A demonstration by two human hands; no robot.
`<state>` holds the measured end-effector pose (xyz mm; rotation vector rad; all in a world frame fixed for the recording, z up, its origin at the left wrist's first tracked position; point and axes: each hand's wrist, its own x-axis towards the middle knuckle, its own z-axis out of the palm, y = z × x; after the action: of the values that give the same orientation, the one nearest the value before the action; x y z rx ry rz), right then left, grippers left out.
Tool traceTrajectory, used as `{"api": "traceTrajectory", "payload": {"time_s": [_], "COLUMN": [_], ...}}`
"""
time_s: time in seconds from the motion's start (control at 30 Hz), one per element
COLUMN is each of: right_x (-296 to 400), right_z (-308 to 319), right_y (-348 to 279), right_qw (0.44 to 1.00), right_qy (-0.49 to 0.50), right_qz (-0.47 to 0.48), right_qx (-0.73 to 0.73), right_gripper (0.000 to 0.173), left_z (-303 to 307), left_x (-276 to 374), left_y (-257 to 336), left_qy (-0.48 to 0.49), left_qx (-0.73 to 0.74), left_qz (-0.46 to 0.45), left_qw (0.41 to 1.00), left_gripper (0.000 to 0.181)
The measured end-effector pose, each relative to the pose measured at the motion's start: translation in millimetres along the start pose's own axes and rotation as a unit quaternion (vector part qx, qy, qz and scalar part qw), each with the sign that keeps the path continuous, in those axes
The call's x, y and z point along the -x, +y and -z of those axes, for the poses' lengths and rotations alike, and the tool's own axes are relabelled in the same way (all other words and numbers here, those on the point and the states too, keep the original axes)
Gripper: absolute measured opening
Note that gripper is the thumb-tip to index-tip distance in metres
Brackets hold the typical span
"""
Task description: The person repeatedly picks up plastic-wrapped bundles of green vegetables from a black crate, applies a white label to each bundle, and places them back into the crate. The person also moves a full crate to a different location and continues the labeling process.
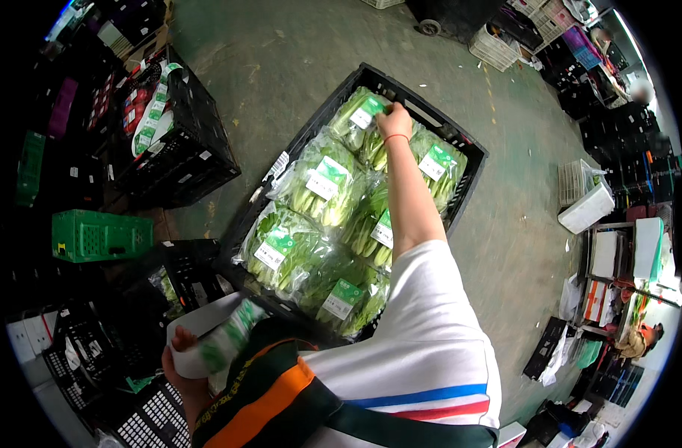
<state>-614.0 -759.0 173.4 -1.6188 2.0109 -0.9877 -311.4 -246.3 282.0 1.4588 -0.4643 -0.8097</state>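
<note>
A black plastic crate (pixel 313 122) stands before me, filled with clear bags of leafy greens (pixel 324 185), several bearing green and white labels. My right hand (pixel 395 122), a red string at its wrist, reaches to the crate's far end. Its fingertips touch the label (pixel 369 111) on the far bag; whether they grip it, I cannot tell. At the lower left my left hand (pixel 185 353) holds a roll of labels (pixel 198 358) on white backing. The roll's green and white strip, partly blurred, runs up beside the crate's near edge.
Stacked black crates (pixel 189 140) stand at left, one with red packs and a hanging label strip (pixel 153 115). A green crate (pixel 103 235) sits below them. White baskets (pixel 495 47) and a wheeled black bin (pixel 447 17) are at the top; a person (pixel 643 339) is far right near shelves.
</note>
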Motion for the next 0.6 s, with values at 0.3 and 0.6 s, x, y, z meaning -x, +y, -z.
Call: {"api": "traceTrajectory", "payload": {"time_s": [0.3, 0.6], "right_x": [11, -34], "right_z": [75, 106], "right_y": [98, 100], "right_qw": [0.937, 0.879], "right_qy": [0.087, -0.265], "right_qz": [-0.149, -0.175], "right_qx": [0.305, 0.356], "right_gripper": [0.057, 0.081], "left_z": [-27, -59], "left_x": [11, -7], "left_y": [41, 40], "left_qy": [-0.031, -0.104], "left_qx": [0.295, 0.271], "left_qz": [0.080, 0.137], "left_qw": [0.952, 0.947], "left_gripper": [0.037, 0.065]}}
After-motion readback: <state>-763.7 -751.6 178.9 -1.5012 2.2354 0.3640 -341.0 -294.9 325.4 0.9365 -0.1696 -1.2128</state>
